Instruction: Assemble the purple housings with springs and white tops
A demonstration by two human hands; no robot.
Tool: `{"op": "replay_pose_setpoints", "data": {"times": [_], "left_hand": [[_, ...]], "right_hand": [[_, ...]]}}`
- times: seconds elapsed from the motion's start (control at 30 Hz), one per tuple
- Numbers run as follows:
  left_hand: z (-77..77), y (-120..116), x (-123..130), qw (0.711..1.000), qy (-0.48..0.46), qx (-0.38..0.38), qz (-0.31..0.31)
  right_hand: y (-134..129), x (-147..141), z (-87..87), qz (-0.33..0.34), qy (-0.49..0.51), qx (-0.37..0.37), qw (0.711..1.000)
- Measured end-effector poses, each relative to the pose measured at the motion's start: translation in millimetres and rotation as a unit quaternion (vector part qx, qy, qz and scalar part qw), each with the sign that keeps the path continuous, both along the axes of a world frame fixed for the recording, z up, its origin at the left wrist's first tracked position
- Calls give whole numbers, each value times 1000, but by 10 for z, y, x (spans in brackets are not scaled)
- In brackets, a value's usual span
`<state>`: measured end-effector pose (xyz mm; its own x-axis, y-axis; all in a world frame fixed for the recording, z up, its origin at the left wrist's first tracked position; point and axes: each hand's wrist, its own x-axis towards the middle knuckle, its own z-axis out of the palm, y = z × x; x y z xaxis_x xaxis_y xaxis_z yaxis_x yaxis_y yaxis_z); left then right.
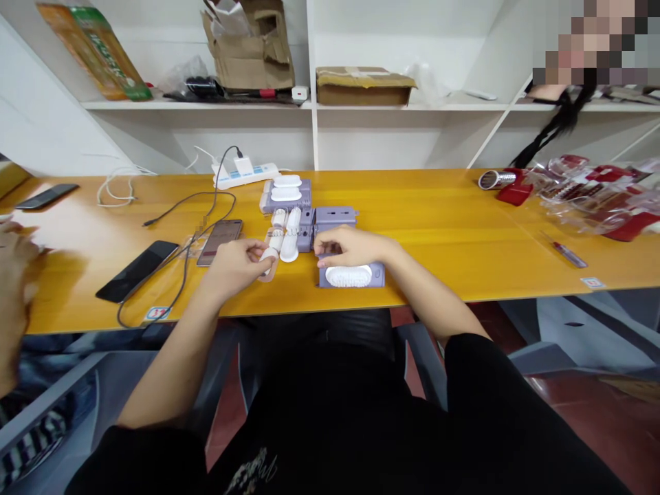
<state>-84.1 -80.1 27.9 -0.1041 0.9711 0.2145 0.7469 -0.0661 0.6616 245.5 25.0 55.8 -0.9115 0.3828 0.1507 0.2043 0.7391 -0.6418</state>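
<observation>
My left hand (pixel 238 267) is closed, thumb and fingertips pinching a small white rounded piece (pixel 269 260) at the near end of a clear plastic strip. Further along that strip lie more white ridged pieces (pixel 276 239). Beside them are white oval pieces (pixel 289 247). My right hand (pixel 346 246) is closed, its fingers curled over the far edge of a purple-grey case (pixel 377 276) with a white bristly oval insert (pixel 348 276). Its fingertips are partly hidden, so anything in them cannot be made out. Just beyond stand more purple-grey cases (pixel 335 217), one carrying white oval pieces (pixel 287 187).
Phones (pixel 138 271) and a dark cable (pixel 188 265) lie left of my left hand. A white power strip (pixel 247 176) sits at the back. To the right are a screwdriver (pixel 569 254) and red-and-clear plastic parts (pixel 588 182). Another person's hand (pixel 14 268) is at far left.
</observation>
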Motion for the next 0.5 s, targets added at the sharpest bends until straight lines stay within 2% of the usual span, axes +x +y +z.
{"op": "replay_pose_setpoints", "data": {"times": [0.2,0.4,0.5], "left_hand": [[-98,74,15,994,104,21,30],[-228,130,-55,989,137,43,22],[-211,108,-58,990,132,47,21]], "right_hand": [[32,15,-26,3,3,0,1000],[22,21,-30,2,1,3,1000],[11,28,-26,-2,5,3,1000]]}}
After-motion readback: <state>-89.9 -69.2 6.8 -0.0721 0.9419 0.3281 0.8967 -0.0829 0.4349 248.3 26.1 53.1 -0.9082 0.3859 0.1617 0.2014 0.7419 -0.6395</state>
